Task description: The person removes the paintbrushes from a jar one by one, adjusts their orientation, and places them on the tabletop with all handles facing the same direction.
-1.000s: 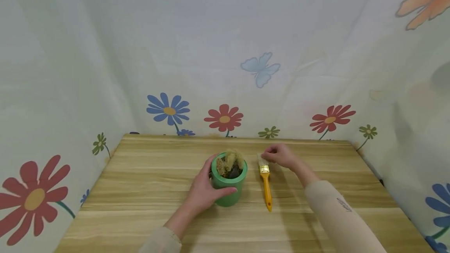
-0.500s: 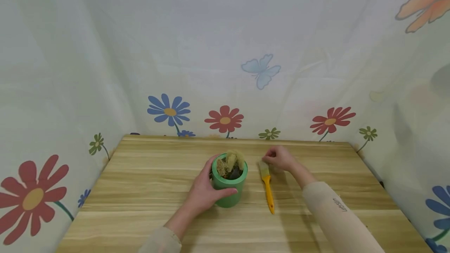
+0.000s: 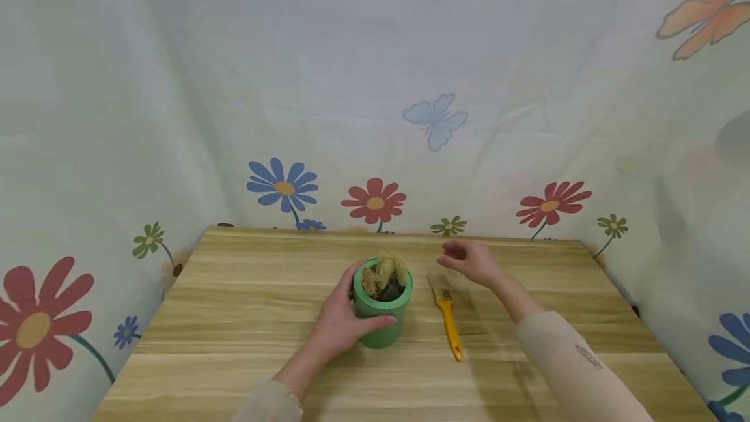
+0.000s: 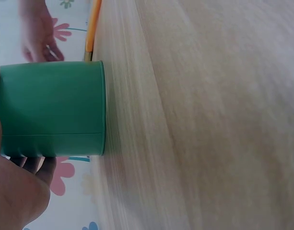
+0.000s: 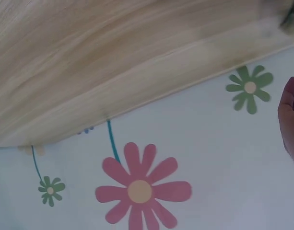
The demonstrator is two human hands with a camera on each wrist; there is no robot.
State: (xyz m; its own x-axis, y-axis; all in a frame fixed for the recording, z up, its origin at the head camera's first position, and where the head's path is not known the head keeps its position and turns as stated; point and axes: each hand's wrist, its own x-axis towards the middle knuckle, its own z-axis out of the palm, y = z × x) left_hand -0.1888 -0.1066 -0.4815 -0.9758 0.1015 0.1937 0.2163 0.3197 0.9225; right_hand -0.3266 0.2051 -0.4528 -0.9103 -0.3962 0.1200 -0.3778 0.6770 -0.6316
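My left hand [image 3: 336, 327] grips a green cylindrical pot [image 3: 383, 308], its thumb across the front and the fingers round the far side. Brownish, dried moss-like clumps [image 3: 383, 272] and dark matter fill the pot's top. In the left wrist view the green pot [image 4: 51, 108] stands on the table in that hand. A paintbrush [image 3: 448, 324] with a yellow handle and pale bristles lies to the pot's right, bristles toward the back. Just beyond the bristles hovers my right hand [image 3: 474, 262], fingers loosely bent, nothing visible in them. Only part of the right hand [image 5: 290, 122] shows in the right wrist view.
The wood-grain table [image 3: 252, 292] ends at a back edge close behind the right hand. A white curtain [image 3: 351, 83] printed with flowers and butterflies hangs behind it and along both sides.
The right hand has come off the brush's bristles and its fingers have spread. The brush has slid slightly toward the front, its handle end moving right. The left hand and pot have stayed put.
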